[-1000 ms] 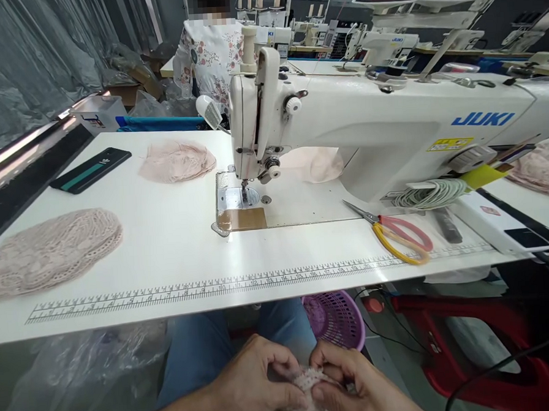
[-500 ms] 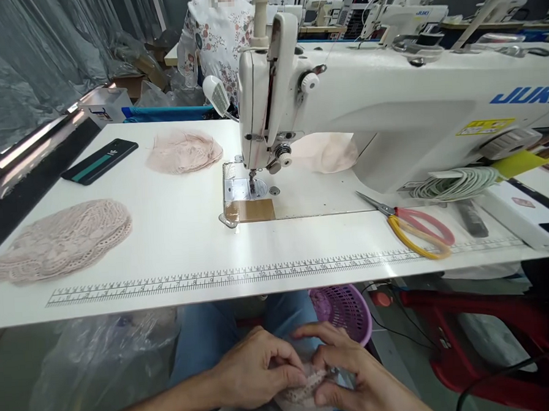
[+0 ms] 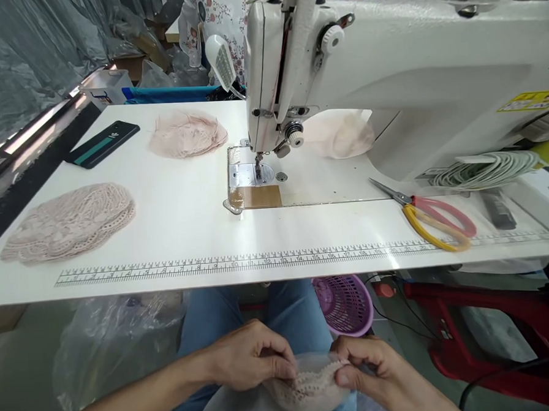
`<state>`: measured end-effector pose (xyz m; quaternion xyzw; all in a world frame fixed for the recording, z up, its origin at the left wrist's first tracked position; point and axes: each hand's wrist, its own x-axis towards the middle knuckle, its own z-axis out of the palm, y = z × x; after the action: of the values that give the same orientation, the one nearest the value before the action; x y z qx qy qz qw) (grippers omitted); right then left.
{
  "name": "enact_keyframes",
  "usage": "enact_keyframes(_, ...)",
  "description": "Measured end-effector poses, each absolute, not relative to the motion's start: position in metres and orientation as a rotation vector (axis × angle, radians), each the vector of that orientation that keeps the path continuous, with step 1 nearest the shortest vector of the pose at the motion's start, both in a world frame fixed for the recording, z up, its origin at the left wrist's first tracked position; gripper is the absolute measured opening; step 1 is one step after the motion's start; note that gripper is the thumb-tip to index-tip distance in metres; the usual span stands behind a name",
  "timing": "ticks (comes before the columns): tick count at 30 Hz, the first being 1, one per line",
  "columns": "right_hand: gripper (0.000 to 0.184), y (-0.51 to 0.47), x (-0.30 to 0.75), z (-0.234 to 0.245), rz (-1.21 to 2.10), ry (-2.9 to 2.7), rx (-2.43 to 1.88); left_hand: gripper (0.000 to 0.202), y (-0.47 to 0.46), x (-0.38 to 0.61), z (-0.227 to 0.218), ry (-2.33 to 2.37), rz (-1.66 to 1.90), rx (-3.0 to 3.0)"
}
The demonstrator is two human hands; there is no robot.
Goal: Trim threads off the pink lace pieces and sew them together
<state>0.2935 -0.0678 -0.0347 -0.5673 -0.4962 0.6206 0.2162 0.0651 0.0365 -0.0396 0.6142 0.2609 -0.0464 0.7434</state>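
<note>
Over my lap, below the table's front edge, a pale pink lace piece point(image 3: 314, 390) is stretched between both hands. My left hand point(image 3: 255, 357) pinches its left end between thumb and fingers. My right hand point(image 3: 372, 369) grips the right end the same way, with the scalloped lace edge facing up and sheer fabric behind it. On the table lie a stack of pink lace pieces point(image 3: 73, 222) at the left and a sheer pink pile point(image 3: 185, 135) behind it. Another sheer pink piece point(image 3: 339, 134) rests under the sewing machine's arm point(image 3: 432, 50).
Scissors point(image 3: 424, 213) with red and yellow handles lie right of the needle plate point(image 3: 249, 175). A dark phone-like object point(image 3: 103, 144) is at the back left, a coil of pale cord point(image 3: 487, 171) at the right. Below are a purple basket point(image 3: 348, 306) and a red stool point(image 3: 483, 323).
My hands have moved apart, the right one outward, and the lace between them is spread wider. The right hand's raised fingers have closed on the edge. The view has tilted down.
</note>
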Motion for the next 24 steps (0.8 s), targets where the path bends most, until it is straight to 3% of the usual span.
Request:
enact_keyframes(9, 0.042, -0.071, 0.294, -0.035, 1.581, -1.532, -1.756, 0.028, 0.021, 0.067, -0.048, 0.585, 0.146, 1.292)
enact_keyframes(24, 0.037, -0.075, 0.299, -0.034, 1.552, -1.681, -1.853, 0.053, 0.018, 0.058, -0.067, 0.539, -0.154, 1.511)
